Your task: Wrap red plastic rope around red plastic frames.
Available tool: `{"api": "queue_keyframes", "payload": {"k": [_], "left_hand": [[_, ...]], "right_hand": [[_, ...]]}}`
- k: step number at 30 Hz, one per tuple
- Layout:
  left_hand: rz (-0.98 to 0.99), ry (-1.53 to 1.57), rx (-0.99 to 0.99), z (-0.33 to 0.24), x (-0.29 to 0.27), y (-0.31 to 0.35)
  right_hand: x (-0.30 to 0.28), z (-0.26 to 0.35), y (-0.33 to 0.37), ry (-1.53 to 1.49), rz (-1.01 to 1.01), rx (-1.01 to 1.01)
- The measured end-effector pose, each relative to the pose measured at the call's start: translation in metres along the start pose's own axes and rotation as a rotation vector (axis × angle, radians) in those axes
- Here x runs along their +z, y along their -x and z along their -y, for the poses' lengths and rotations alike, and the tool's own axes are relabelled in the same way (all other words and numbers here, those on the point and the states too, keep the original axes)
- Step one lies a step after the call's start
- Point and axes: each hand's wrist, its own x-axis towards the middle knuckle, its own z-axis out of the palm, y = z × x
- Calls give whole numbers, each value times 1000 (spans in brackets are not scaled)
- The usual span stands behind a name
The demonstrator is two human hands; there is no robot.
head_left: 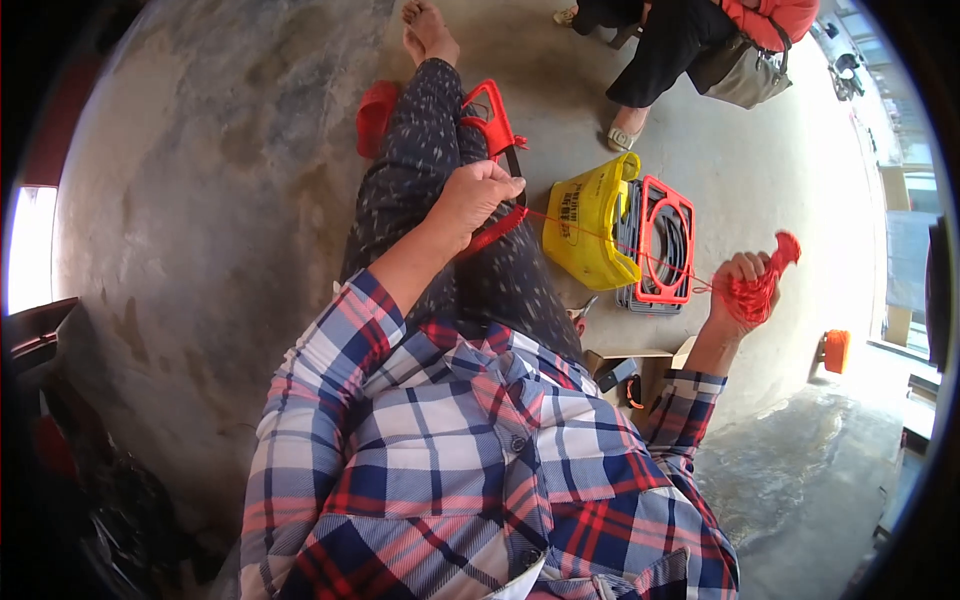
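My left hand (pixel 478 198) is closed in a pinch above my thighs, at the edge of a red plastic frame (pixel 488 125) with a dark strip along its side. What its fingertips hold is hidden. From beside those fingertips a thin red cord (pixel 620 246) stretches to the right, over a yellow bag. It ends in a small loop by my right hand (pixel 742 285). That hand is wrapped around a crumpled bundle of red cord (pixel 762 290), held out to the right, with a tuft sticking up past the fingers.
Right of my legs stands the yellow bag (pixel 590 220), beside a stack of red and grey frames (pixel 668 240). An opened cardboard box (pixel 655 362) holds dark items. Another red piece (pixel 375 118) lies by my lower leg. A seated person (pixel 665 60) is ahead; an orange object (pixel 836 351) sits far right.
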Motion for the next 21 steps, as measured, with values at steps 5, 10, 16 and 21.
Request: {"api": "queue_keyframes", "payload": {"k": [5,10,16,21], "left_hand": [[-116,-120,41,26,-3,-7],[39,-54,20,40,7,-7],[93,132,-41,41,2,-6],[114,175,-87,42,0,-7]], "right_hand": [[-31,-56,22,298,-133,165],[-8,-186,25,441,-273,573],[4,-189,-1,716,-303,734],[9,-178,5,789,-252,687]]}}
